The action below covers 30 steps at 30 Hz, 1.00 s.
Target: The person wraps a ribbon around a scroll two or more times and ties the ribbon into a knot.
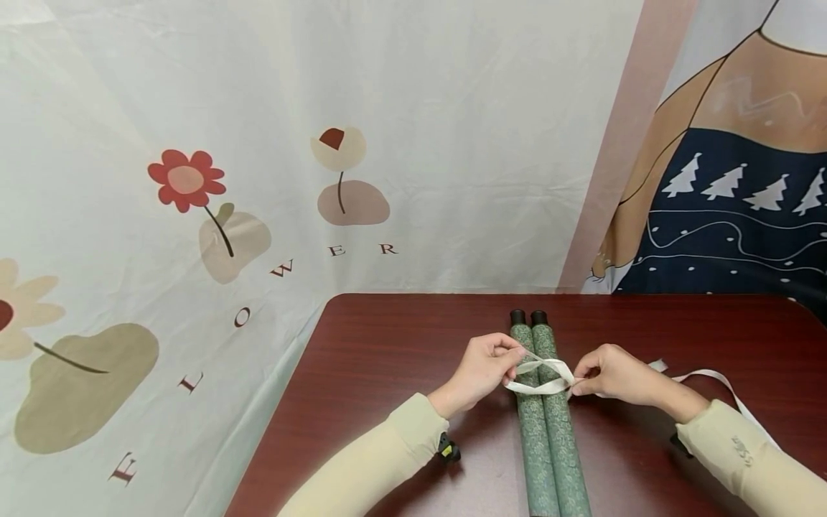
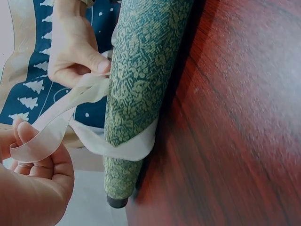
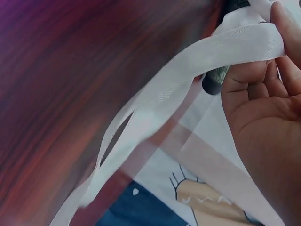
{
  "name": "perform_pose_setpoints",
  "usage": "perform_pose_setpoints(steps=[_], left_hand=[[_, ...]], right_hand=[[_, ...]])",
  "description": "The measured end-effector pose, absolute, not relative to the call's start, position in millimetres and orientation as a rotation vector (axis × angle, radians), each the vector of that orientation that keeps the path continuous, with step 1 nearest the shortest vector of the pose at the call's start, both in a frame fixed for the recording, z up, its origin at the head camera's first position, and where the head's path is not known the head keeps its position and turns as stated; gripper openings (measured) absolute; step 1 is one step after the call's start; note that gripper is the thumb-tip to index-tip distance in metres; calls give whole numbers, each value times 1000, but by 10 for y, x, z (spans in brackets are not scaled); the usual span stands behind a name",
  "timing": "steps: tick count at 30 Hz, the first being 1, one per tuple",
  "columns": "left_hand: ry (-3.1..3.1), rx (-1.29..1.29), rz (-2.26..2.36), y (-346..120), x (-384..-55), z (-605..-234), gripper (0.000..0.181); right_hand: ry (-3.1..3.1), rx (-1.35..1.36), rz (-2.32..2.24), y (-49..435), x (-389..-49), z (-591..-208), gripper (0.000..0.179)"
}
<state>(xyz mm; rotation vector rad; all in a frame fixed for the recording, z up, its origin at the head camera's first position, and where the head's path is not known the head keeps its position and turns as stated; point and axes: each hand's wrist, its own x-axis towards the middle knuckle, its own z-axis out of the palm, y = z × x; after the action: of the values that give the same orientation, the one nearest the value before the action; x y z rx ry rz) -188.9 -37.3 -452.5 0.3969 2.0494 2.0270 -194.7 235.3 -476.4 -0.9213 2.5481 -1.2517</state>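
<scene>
While the two green rolls [image 1: 549,416] lie side by side on the counter [image 1: 388,359], I hold the ribbon [image 1: 539,377] crossed over them: my left hand [image 1: 481,370] pinches one end and my right hand [image 1: 610,373] pinches the other, its long tail [image 1: 711,377] trailing right. For a sound knot I judge both ends need even tension, with the band kept flat and the rolls touching.

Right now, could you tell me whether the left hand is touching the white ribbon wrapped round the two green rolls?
Touching. In the left wrist view the left hand pinches the ribbon between thumb and fingers; the head view agrees.
</scene>
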Motion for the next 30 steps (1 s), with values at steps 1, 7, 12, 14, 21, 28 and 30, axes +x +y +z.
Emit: perform_pose_setpoints(steps=[1, 7, 12, 14, 21, 28, 30], left_hand=[[2056, 398, 2023, -392, -1893, -4523, 10], [2102, 382, 1995, -539, -1926, -4533, 14], [2154, 394, 1958, -680, -1947, -4551, 14], [2164, 397, 1937, -736, -1948, -4557, 13], [2197, 368, 1862, -970, -1944, -4558, 15], [2241, 334, 1816, -1234, -1934, -4564, 15], [2256, 313, 1800, -1300, -1923, -4563, 15]], right_hand=[[2554, -903, -1248, 2373, -1941, -4754, 13], [2516, -760, -1298, 2488, -1890, -4679, 6], [2438, -647, -1371, 2594, -1851, -4643, 9], [2424, -615, -1392, 2631, -1836, -4634, 11], [2552, -566, -1327, 2755, -1813, -4602, 7], [2613, -552, -1301, 2885, -1766, -4595, 8], [2632, -539, -1290, 2926, -1749, -4599, 8]])
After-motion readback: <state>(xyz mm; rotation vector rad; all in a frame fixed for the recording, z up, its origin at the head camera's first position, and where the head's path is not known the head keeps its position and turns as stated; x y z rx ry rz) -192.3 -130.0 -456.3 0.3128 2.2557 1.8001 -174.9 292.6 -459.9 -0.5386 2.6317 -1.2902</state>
